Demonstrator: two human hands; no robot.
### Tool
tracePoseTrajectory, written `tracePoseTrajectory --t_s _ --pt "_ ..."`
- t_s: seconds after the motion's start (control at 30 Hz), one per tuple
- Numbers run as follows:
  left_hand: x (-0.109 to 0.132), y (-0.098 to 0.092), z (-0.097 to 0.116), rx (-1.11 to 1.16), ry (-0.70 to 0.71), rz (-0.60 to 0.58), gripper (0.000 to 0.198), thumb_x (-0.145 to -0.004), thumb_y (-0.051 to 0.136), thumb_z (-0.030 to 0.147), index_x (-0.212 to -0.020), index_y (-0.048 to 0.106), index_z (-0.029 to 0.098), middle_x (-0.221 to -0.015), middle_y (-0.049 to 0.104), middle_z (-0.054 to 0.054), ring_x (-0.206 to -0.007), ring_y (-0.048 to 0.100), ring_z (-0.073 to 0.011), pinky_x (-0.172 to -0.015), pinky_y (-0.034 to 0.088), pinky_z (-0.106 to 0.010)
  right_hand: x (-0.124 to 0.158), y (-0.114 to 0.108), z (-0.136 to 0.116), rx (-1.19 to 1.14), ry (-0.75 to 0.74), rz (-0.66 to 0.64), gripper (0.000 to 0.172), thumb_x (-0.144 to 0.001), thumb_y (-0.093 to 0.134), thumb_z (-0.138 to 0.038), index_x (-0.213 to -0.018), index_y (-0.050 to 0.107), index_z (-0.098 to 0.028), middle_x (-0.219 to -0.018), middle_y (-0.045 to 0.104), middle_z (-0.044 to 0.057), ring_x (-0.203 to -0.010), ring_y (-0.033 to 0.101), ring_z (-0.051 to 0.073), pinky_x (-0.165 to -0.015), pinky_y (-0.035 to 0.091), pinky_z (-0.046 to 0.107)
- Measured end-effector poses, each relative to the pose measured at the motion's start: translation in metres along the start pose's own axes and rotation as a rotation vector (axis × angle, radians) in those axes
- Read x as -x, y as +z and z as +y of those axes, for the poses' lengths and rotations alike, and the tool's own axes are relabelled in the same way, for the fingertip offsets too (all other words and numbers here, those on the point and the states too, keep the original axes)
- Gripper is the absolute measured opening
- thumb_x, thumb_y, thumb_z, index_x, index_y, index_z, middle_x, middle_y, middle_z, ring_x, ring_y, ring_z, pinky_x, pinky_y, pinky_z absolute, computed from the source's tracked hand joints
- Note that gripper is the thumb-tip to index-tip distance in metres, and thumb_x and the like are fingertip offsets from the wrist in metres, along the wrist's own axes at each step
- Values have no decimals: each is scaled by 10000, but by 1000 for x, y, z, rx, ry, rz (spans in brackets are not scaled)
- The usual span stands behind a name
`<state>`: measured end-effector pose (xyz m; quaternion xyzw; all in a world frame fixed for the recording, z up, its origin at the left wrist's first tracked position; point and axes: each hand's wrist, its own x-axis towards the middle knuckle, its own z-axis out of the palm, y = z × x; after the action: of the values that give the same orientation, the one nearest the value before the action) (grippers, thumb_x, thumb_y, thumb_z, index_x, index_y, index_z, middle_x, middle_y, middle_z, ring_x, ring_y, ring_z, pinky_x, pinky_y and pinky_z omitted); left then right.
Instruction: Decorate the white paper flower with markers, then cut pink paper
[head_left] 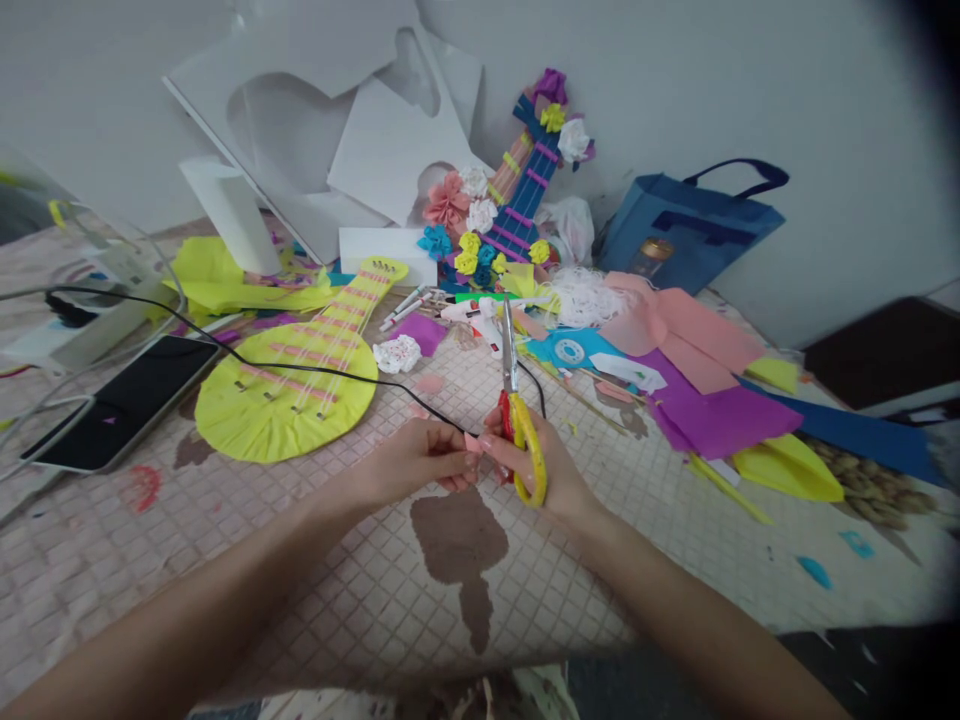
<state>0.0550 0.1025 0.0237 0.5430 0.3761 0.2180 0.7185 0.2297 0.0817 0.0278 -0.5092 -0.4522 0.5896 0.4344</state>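
Observation:
My left hand (431, 455) and my right hand (536, 460) meet over the middle of the table. Between their fingertips is a small pink paper piece (472, 441), pinched from both sides. Scissors with red and yellow handles (531, 455) are also held in my right hand, their blades pointing away from me. The blades look closed. To the left lies a yellow paper guitar (289, 390) with pink strips and white strings. Just behind my hands are a crumpled white paper flower (397, 353) and a white glue gun (484, 322).
A black cable (300, 367) runs across the guitar towards my hands. A phone (127, 400) lies left. Behind stand a flower-decorated blue guitar (525, 200) and a blue bag (682, 235). Pink sheets (694, 330), a purple sheet (712, 410) and white shreds (589, 295) lie right.

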Motion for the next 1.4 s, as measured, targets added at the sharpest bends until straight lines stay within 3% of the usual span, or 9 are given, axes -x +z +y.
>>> tracePoseTrajectory --t_s 0.33,0.57,0.77,0.87,1.0,1.17,1.27,1.33,1.4 --pt "-1 0 -3 -18 60 -32 268 -710 734 362 -722 598 131 -666 610 4 -596 547 -89 -604 445 -234 -2 0 2 -10 -21 25 342 -638 745 -354 -838 510 -206 -594 536 -79 -396 450 56 -389 387 202" --pt "2 -2 3 -1 94 110 324 -760 697 439 -768 622 124 -748 641 -25 -665 567 -100 -670 467 -246 -2 0 4 -12 -35 33 352 -647 754 -384 -829 510 -208 -584 535 -81 -390 451 56 -373 378 192" --pt "3 -5 6 104 39 99 325 -738 723 432 -740 612 126 -709 638 -22 -633 572 -101 -659 472 -252 -2 -1 7 -87 -53 -47 336 -746 688 -495 -806 514 -214 -574 535 -76 -361 392 45 -352 380 184" --pt "5 -4 7 -46 179 201 309 -782 676 436 -759 604 137 -724 638 -30 -652 573 -119 -655 473 -265 -2 0 8 -144 -29 -81 337 -772 665 -512 -787 511 -213 -616 573 -62 -374 390 42 -350 370 177" --pt "12 -3 8 -645 616 421 175 -890 565 320 -864 659 175 -871 680 -72 -830 605 -175 -776 470 -311 -1 2 5 -219 31 -130 362 -768 659 -536 -774 512 -205 -606 587 -52 -365 373 43 -350 368 187" --pt "17 -5 6 -1078 860 270 211 -922 495 192 -1006 681 245 -1100 690 -81 -1029 601 -216 -887 438 -358 -3 1 5 -251 52 -155 337 -680 760 -414 -778 518 -201 -430 433 -110 -341 366 57 -354 349 188" --pt "11 -6 3 -982 802 365 188 -901 540 232 -1052 651 232 -1131 670 -86 -1056 593 -221 -934 438 -378 -4 -2 4 -206 -4 -94 347 -650 777 -368 -812 517 -205 -534 528 -88 -368 386 49 -363 355 188" --pt "7 -5 2 -799 656 447 197 -883 565 290 -1049 634 208 -1083 669 -91 -986 610 -214 -879 476 -362 -4 -3 1 -136 -53 -53 332 -671 755 -378 -817 511 -206 -590 565 -72 -386 411 50 -369 363 190" --pt "4 -5 4 -564 460 404 216 -879 558 360 -973 632 180 -959 673 -77 -853 619 -188 -753 505 -316 -2 -4 -1 -55 -80 -31 327 -685 739 -385 -825 500 -210 -615 590 -61 -395 432 56 -373 375 195"
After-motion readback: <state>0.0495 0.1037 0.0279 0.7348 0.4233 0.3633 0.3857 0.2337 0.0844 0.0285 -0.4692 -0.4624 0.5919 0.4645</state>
